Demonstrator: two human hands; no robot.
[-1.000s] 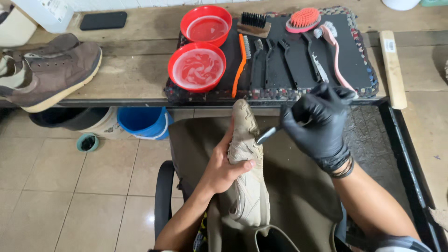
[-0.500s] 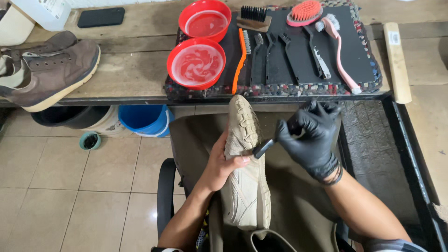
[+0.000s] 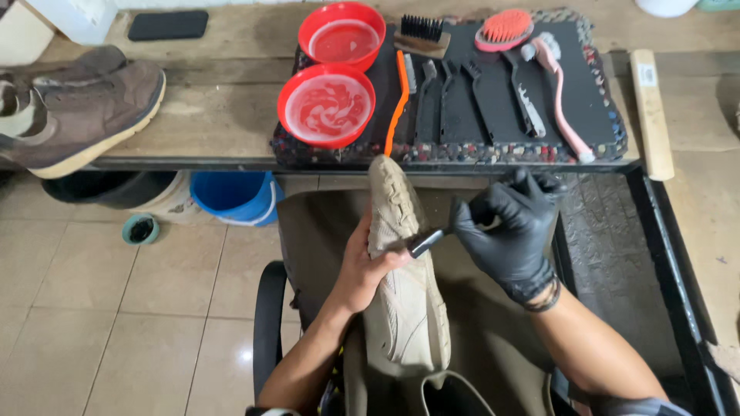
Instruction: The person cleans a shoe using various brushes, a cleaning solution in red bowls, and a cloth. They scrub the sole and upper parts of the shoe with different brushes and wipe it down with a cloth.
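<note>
My bare left hand (image 3: 362, 266) grips a beige sneaker (image 3: 401, 285) from its left side, sole turned sideways, toe pointing away from me. My right hand (image 3: 512, 227), in a black glove, holds a small dark brush (image 3: 428, 241) whose tip touches the sneaker's side near the middle. The sneaker hangs over a brown cloth (image 3: 324, 231) on my lap.
On the wooden bench lies a black mat (image 3: 593, 100) with two red bowls (image 3: 327, 104), several brushes (image 3: 501, 31) and dark tools. Brown shoes (image 3: 77, 115) sit at the left. A blue bucket (image 3: 231, 196) stands below the bench, a black tray (image 3: 655, 254) at right.
The sneaker and both hands have shifted slightly downward and toward me. The brush tip has slid along the sneaker's side.
</note>
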